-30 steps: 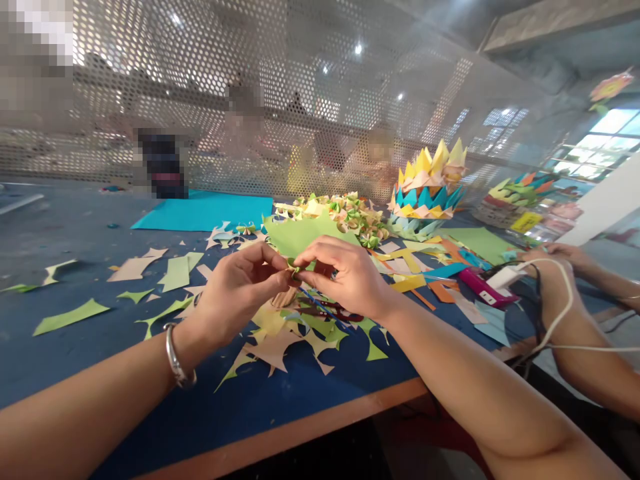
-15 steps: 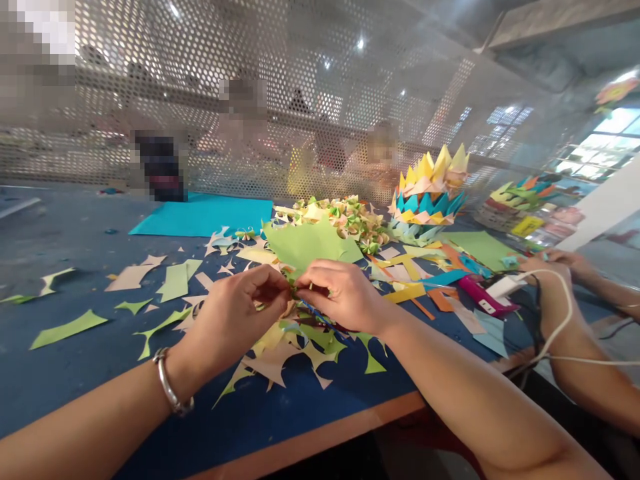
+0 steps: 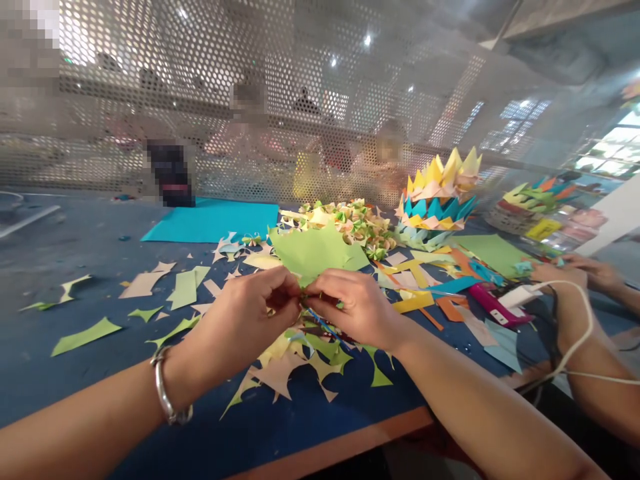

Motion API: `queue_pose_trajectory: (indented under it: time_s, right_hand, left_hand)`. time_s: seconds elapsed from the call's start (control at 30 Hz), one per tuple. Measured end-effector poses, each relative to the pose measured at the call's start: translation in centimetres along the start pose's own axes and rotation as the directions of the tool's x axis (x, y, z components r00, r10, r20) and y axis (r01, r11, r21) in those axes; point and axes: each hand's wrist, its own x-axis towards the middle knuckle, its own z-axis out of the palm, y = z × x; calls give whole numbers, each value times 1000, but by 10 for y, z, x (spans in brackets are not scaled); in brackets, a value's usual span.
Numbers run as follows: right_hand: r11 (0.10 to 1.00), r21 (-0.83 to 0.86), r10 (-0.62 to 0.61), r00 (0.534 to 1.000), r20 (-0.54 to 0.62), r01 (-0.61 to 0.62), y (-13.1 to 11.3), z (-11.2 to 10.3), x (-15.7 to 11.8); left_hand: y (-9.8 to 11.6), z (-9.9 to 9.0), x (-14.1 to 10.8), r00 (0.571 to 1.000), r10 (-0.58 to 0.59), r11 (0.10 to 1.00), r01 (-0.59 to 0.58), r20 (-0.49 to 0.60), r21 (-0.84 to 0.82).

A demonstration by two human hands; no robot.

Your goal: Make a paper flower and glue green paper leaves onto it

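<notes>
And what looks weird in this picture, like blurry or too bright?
In the head view, big square blocks hide the top left corner and blur a dark shape; the window shines white; the mesh looks hazy; the table edge slants.

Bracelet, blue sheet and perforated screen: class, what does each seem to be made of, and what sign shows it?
Bracelet: polished metal, silver-coloured, by its bright highlights.
Blue sheet: matt paper or thin card; it lies flat, evenly coloured, with straight edges.
Perforated screen: probably dull grey metal, given its regular rows of holes, though plastic is possible.
</notes>
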Motion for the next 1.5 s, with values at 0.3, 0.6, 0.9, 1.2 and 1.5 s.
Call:
queue_pose_trajectory:
  time_s: [0.3,0.6,0.9,1.2,1.5]
  right_hand:
    - [997,31,-70,987,147,66,-2,14,0]
    - [992,94,-103,975,199,86,-14,9,4]
    - [985,169,-40,943,331,-18,-7,10,4]
    - [959,250,27,924,382,-132,-8,2,10]
    - [833,-298,534,820,207,-467,10,-46,-2]
  left_hand:
    - [-16,7,-22,998,62,998,-62,5,-24]
    - [-15,7,-34,992,121,992,-122,-29,-44]
    - [-24,4,-24,983,59,992,-39,172,-119]
    - [-23,2,-25,984,95,990,-77,152,-119]
    - [-31,-2,-21,999,10,989,-15,-31,-149]
